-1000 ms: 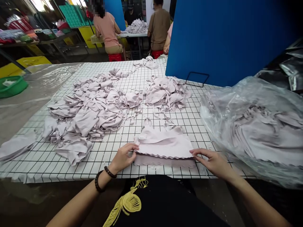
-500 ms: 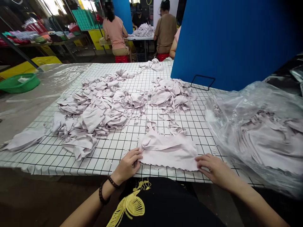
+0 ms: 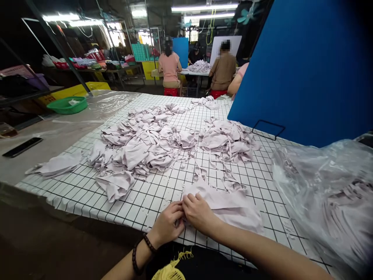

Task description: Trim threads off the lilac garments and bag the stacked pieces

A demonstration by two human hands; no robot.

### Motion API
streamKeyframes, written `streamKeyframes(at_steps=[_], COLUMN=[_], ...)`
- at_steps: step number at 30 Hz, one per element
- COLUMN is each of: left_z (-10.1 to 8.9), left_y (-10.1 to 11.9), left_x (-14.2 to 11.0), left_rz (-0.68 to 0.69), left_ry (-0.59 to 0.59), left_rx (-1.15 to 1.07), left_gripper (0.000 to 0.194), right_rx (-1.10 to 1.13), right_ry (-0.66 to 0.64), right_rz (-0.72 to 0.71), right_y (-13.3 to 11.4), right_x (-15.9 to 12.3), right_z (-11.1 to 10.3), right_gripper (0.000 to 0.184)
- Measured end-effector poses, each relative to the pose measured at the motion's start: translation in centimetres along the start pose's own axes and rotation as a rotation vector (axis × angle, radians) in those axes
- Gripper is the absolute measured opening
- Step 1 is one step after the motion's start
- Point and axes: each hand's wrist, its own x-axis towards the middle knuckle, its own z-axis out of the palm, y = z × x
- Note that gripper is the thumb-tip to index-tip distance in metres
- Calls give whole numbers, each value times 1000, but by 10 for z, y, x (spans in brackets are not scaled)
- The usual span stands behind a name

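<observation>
A pale pinkish-grey strappy top (image 3: 237, 212) lies flat on the grid-patterned cloth at the near side of the table, its straps pointing away from me. My left hand (image 3: 170, 222) is closed at the top's left edge, fingers bent inward. Right beside it, my right hand (image 3: 199, 213) pinches the same edge, the forearm crossing over the lower part of the top. The two hands' fingertips meet there, so the bit of fabric between them is mostly hidden.
Heaps of similar garments lie at the left (image 3: 145, 144) and beyond the top (image 3: 229, 138). A clear plastic bag (image 3: 294, 171) with folded garments stands at right, below a blue panel (image 3: 303, 77). A phone (image 3: 22, 147) and green basket (image 3: 67, 105) are left. People sit behind.
My right hand has left the top's right edge and crossed to the left edge, joining my left hand. The camera view has tilted up and turned left.
</observation>
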Motion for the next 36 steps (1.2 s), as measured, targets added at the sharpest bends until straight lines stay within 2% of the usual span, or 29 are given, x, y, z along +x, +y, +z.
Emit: streamKeyframes(at_steps=[4,8,12,15,19,21,23,25,30,33,36], left_z=[1,1,1,0,0,0,0,-1,-4,-4,-4], left_y=[-1,-5,-7,-7,-8,-9,-9,-8,-7,-7,-7], left_x=[0,0,0,-1,-2,-2,-1,0,0,-1,-1], left_rz=[-19,-34,-43,-42,-26,-20,-19,-22,-26,-33,-37], left_ry=[30,22,9,5,27,35,30,16,3,2,10], left_rx=[-19,-41,-64,-72,-72,-75,-77,-78,-79,-73,-69], left_gripper=[33,36,37,36,34,33,33,34,34,34,34], right_rx=[-93,-109,-64,98,568,667,596,459,131,22,26], right_ry=[-18,-26,-107,-147,-235,-212,-141,-109,-239,-264,-280], right_rz=[71,152,297,433,686,746,709,600,365,346,379], right_y=[8,7,2,11,43,54,53,42,17,14,18], right_x=[1,-1,1,5,11,13,15,19,27,26,25], right_z=[11,12,10,3,-5,-7,-9,-11,-9,-5,-3], right_gripper=[12,13,15,16,21,19,17,17,13,11,11])
